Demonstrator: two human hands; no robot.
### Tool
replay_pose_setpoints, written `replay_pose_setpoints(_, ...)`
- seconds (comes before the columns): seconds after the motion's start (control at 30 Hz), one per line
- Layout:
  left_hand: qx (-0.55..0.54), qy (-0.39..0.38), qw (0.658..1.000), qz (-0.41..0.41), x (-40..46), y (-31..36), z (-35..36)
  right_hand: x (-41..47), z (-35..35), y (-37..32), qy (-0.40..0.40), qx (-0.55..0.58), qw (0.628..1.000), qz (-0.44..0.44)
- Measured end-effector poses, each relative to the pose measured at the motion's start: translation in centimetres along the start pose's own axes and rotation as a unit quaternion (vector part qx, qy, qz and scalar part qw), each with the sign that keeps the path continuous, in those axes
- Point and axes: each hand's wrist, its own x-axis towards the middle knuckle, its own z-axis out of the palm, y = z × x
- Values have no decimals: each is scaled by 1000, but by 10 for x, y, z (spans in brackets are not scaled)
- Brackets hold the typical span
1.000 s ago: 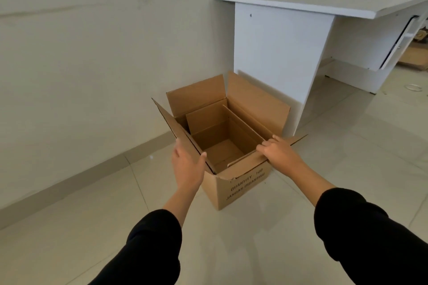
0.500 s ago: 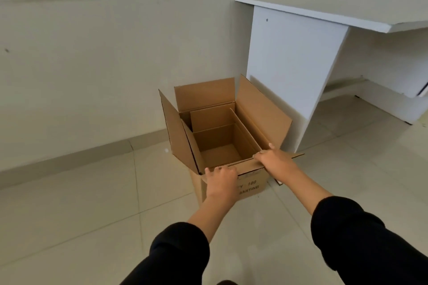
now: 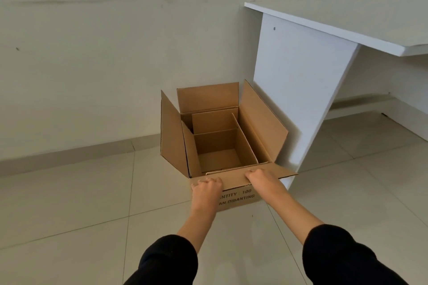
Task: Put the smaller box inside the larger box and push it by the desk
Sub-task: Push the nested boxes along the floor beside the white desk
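Observation:
The larger cardboard box (image 3: 261,127) stands open on the tiled floor, its flaps spread, right beside the white desk's side panel (image 3: 298,90). The smaller box (image 3: 222,146) sits inside it, also open and empty. My left hand (image 3: 206,190) presses against the near wall of the larger box at its left corner, fingers curled. My right hand (image 3: 260,177) rests on the near flap at the top edge, fingers curled over it. Printed text shows on the near wall between my hands.
A plain wall with a skirting board (image 3: 69,155) runs behind the box. The desk top (image 3: 347,34) overhangs at the right, with open floor under it. Pale floor tiles (image 3: 69,203) lie to the left and in front.
The box has slid away from me toward the wall and the desk panel. My left hand moved from the left flap to the near wall; my right hand stayed on the near flap.

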Motion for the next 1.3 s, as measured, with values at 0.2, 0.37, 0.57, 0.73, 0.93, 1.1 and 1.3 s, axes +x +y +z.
replay_pose_setpoints(0.2, 16, 7, 1000, 8, 30, -3, -3, 25, -4, 12, -2, 6, 1000, 17)
replay_pose_setpoints(0.37, 18, 0, 1000, 11, 53, -4, -5, 45, -1, 24, 6, 13, 1000, 20)
replay_pose_setpoints(0.57, 29, 3, 999, 12, 76, 1, -12, 65, -3, 37, 12, 31, 999, 31)
replay_pose_setpoints(0.73, 22, 18, 1000, 6, 94, 5, -13, 80, -2, 50, 19, 35, 998, 40)
replay_pose_setpoints(0.93, 18, 39, 999, 0, 106, 23, -18, 86, -2, 74, 37, 36, 998, 31)
replay_pose_setpoints(1.1, -19, 45, 999, 4, 101, 23, -26, 84, -11, 73, 23, 49, 998, 23)
replay_pose_setpoints(1.3, -49, 4, 999, 16, 75, 27, -42, 58, -30, 57, 17, 36, 999, -11)
